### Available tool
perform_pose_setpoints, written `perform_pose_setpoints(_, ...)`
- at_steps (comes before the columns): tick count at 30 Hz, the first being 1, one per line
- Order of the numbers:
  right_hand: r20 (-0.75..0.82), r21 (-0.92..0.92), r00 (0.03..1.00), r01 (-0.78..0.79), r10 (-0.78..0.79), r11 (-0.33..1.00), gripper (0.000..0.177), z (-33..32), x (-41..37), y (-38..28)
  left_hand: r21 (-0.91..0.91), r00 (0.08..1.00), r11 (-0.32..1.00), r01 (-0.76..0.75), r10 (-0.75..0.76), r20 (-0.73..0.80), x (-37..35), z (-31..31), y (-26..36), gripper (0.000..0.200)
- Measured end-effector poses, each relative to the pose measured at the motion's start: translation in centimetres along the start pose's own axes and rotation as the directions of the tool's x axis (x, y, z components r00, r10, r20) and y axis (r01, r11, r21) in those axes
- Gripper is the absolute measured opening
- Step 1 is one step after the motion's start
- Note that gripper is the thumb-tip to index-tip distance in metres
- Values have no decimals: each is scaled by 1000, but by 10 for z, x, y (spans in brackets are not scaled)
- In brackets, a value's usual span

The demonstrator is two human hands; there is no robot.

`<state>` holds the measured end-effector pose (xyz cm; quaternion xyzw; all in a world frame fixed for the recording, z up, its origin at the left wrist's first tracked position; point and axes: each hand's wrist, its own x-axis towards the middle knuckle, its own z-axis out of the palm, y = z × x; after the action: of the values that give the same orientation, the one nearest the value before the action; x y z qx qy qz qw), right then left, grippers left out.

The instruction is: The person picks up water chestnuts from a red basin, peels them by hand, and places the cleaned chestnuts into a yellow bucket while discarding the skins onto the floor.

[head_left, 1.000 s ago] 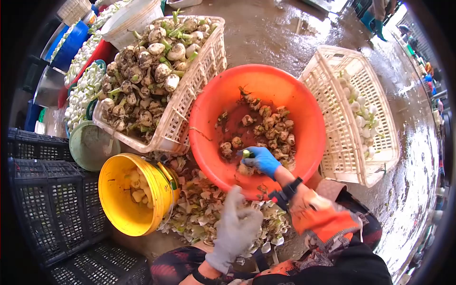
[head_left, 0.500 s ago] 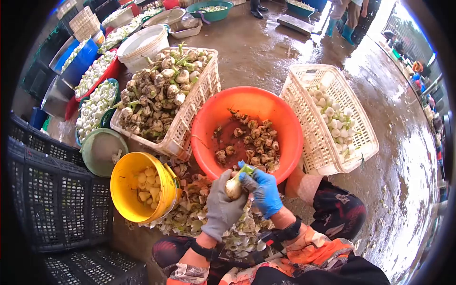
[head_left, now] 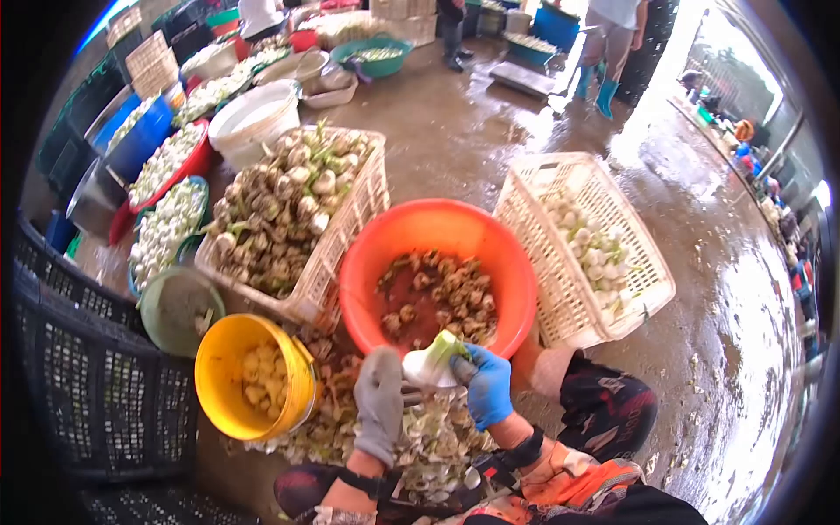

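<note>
A white bulb with a green stem (head_left: 433,360) is held by its stem in my right hand (head_left: 486,385), which wears a blue glove. My left hand (head_left: 381,405), in a grey glove, is beside the bulb with its fingers apart. Just beyond both hands, the orange-red basin (head_left: 437,214) holds brown, dirty clumps (head_left: 464,293). Peelings (head_left: 437,437) lie on the floor below my hands. To the left, the yellow bucket (head_left: 210,376) contains pale pieces (head_left: 265,378).
A crate (head_left: 360,201) of unpeeled bulbs stands left of the basin, another crate (head_left: 547,289) with white bulbs right. Black crates (head_left: 114,385) are at far left. Tubs of white bulbs (head_left: 166,232) and standing people (head_left: 605,52) are farther back.
The bulb now looks whiter, and my left hand has let go of it and opened beside it. The view has tilted up, so basin and crates appear lower.
</note>
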<state>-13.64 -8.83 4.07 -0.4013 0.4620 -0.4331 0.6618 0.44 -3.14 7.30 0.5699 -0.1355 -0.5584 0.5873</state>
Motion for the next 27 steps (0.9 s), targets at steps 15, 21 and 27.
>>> perform_pose_setpoints(15, 361, 309, 892, -391, 274, 867, 25, -9, -31, -41, 352, 654, 553, -756, 660, 369, -23, 9, 33, 36)
perform_pose_setpoints(21, 333, 345, 942, -72, -50, 936, 51, -63, -43, -53, -796, 917, 604, 46, 289, 273, 4, -29, 36, 49)
perform_pose_setpoints(27, 651, -468, 713, 107, 261, 877, 45, -86, -34, 71, -750, 951, 662, 21, 218, 219, 5, -19, 22, 51)
